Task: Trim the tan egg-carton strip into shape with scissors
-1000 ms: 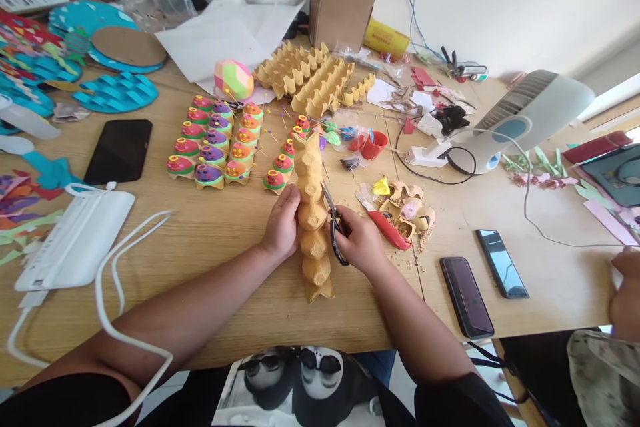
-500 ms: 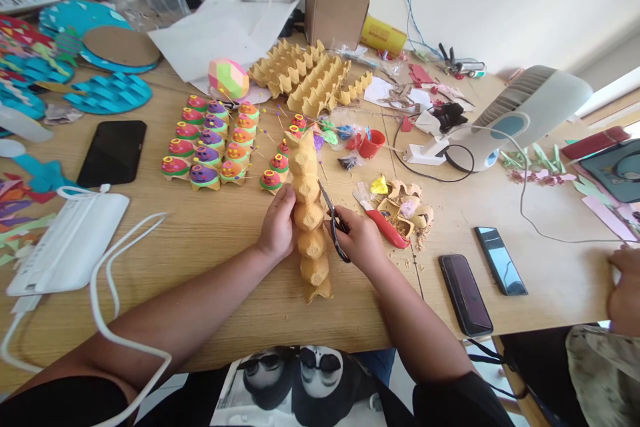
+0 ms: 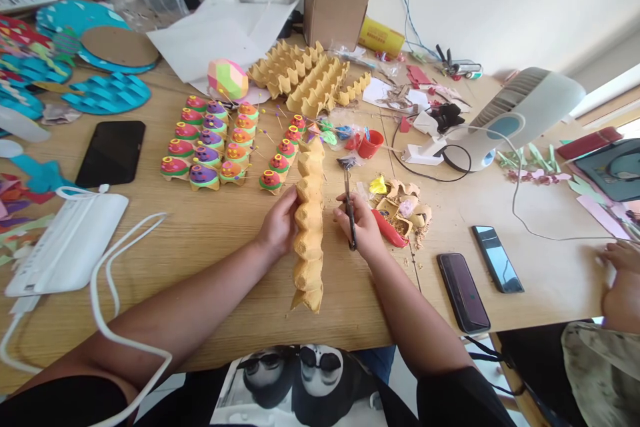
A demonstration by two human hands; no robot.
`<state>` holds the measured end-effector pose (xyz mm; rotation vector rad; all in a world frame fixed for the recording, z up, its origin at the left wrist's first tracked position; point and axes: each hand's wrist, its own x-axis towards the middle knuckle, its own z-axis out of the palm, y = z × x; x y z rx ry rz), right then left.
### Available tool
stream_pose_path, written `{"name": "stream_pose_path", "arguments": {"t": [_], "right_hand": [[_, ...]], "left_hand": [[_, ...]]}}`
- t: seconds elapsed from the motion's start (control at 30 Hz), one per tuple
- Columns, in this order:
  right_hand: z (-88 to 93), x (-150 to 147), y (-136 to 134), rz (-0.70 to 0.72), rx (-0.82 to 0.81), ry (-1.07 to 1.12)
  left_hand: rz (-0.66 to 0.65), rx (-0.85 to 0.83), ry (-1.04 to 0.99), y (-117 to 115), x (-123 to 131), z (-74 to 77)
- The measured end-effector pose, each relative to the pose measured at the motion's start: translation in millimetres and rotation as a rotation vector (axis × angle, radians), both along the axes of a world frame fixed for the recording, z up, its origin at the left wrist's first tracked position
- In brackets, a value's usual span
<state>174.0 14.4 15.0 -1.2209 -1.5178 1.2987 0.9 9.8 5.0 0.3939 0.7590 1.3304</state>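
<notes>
My left hand [image 3: 280, 223] is clamped on the egg-carton strip [image 3: 309, 233] just to its right. My right hand [image 3: 363, 223] is closed around the scissors [image 3: 351, 213], apart from the strip. I'd judge careful work means steadying the cardboard without crushing it, left fingers clear of the blades.
</notes>
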Motion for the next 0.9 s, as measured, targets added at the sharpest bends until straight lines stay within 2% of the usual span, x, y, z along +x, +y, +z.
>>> {"name": "stream_pose_path", "arguments": {"t": [0.07,0.17,0.3,0.4,0.5,0.6,0.73,0.9], "right_hand": [[0.6,-1.3,1.1,-0.023,-0.031,0.121],[-0.3,-3.0,1.1,0.021,-0.078,0.256],[-4.7,-4.9,0.2,0.067,-0.181,0.282],[-6.4,-4.1,0.9,0.029,-0.188,0.289],[-4.5,-2.3,1.6,-0.037,-0.092,0.236],[-2.1,-2.0,1.1,-0.012,-0.057,0.188],[-3.7,-2.6,1.5,0.071,-0.085,0.26],[-2.8,-0.2,2.9,-0.02,-0.035,0.244]], "left_hand": [[-0.02,0.024,0.004,-2.0,2.1,-1.4],[-0.062,0.078,0.008,-6.0,5.7,-2.2],[-0.154,0.093,-0.009,-10.1,8.2,0.0],[-0.118,0.093,0.015,-11.0,7.7,-0.2],[-0.072,0.095,0.045,-10.7,6.8,-2.6],[-0.077,0.112,0.051,-10.3,6.6,-4.0],[-0.077,0.123,0.052,-9.2,6.6,-3.4],[-0.017,0.086,0.048,-6.9,5.4,-4.3]]}}
